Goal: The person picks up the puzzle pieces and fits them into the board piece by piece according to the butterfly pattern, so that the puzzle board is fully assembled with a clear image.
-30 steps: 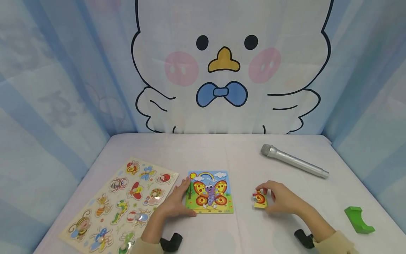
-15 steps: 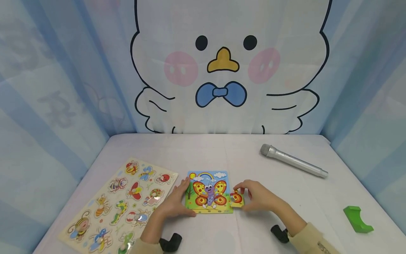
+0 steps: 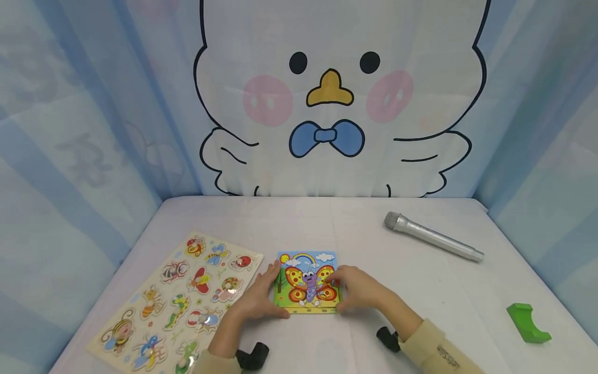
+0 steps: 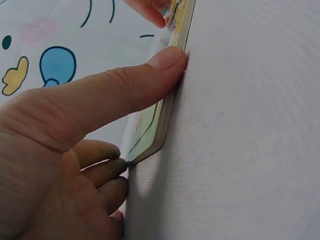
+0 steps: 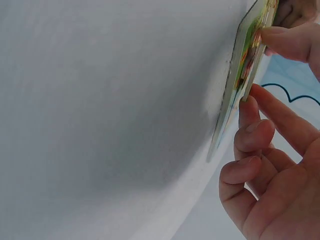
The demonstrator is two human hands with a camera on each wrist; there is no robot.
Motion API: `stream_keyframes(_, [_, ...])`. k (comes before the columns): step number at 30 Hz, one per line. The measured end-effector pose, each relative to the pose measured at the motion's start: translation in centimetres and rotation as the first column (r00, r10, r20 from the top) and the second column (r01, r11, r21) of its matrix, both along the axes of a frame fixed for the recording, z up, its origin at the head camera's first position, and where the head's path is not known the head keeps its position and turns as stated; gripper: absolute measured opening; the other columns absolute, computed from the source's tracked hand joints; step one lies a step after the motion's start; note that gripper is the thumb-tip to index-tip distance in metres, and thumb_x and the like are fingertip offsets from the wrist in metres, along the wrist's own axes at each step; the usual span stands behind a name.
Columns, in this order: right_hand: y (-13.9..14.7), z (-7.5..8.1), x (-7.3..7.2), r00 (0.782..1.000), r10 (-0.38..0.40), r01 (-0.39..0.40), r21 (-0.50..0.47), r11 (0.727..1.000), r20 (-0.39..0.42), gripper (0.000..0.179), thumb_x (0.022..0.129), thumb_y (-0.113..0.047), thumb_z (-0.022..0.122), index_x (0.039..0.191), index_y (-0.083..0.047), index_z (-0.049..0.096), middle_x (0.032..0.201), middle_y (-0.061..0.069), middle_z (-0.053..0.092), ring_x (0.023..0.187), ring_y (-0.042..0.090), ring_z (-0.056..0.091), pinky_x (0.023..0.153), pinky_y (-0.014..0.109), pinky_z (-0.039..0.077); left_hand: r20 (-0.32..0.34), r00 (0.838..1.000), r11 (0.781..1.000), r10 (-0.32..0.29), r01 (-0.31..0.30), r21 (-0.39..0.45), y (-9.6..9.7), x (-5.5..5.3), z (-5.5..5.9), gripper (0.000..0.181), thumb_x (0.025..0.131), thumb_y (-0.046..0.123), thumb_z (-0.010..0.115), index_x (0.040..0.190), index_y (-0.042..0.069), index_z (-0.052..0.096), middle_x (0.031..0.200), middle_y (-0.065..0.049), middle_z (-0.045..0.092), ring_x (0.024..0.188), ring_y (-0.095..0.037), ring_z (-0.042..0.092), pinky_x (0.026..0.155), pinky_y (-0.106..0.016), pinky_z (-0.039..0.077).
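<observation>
In the head view, a small square butterfly puzzle [image 3: 299,280] lies flat on the white table. My left hand [image 3: 257,298] rests along its left side, thumb at the front edge and fingers spread near the back left; the left wrist view shows the thumb [image 4: 167,60] touching the edge. With thumb and fingertips, my right hand [image 3: 362,288] pinches a thin puzzle piece [image 5: 257,62] over the puzzle's right part. In the right wrist view, the piece is slightly tilted against the board [image 5: 227,95]. Whether it is seated cannot be seen.
A larger board with several insect pictures [image 3: 177,270] lies at the left, close beside my left hand. A silver microphone [image 3: 434,237] lies at the back right. Near the right edge is a green curved block [image 3: 528,324]. A patterned curtain [image 3: 336,171] stands behind the table.
My right hand has moved left with the puzzle piece, from the table at the right to over the puzzle's right part. My left hand has stayed in place.
</observation>
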State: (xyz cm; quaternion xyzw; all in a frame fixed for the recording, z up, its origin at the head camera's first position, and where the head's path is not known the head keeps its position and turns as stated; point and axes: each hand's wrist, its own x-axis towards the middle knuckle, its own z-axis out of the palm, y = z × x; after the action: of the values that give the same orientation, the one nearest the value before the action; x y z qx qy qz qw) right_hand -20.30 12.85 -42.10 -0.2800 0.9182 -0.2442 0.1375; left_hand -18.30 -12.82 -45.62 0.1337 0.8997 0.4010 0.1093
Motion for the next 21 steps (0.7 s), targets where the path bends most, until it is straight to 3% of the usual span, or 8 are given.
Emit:
stream_keyframes(6, [-0.64,0.12,0.02,0.999,-0.03,0.029,0.024,0.999,0.044,0.057,0.059,-0.015,0.082,0.112,-0.006,0.063,0.09,-0.003,0.055,0.086,0.016,0.05,0.083,0.039,0.047,0.001,1.0,1.0,-0.006,0.006,0.001,0.02,-0.02,0.05,0.113,0.057,0.023,0.086,0.145,0.001,0.019,0.15,-0.016,0.016,0.137,-0.033,0.01,0.111,-0.048,0.006])
stream_keyframes(11, [-0.65,0.14,-0.01,1.0,-0.012,0.012,0.039,0.999,0.015,0.056,0.059,-0.014,0.081,0.112,-0.005,0.064,0.098,0.0,0.057,0.091,0.018,0.053,0.086,0.041,0.046,-0.019,1.0,1.0,-0.023,0.023,0.001,-0.08,-0.07,-0.05,0.113,0.056,0.023,0.086,0.144,-0.001,0.019,0.149,-0.018,0.017,0.137,-0.034,0.011,0.111,-0.048,0.006])
stream_keyframes(21, [-0.55,-0.12,-0.09,0.999,0.014,-0.012,0.053,0.999,-0.034,0.054,0.061,-0.018,0.079,0.111,-0.006,0.065,0.094,-0.002,0.055,0.083,0.014,0.05,0.077,0.036,0.048,-0.041,0.998,0.999,-0.04,0.04,0.001,-0.23,-0.13,-0.1,0.113,0.056,0.023,0.086,0.143,-0.004,0.019,0.149,-0.02,0.017,0.137,-0.034,0.012,0.111,-0.048,0.006])
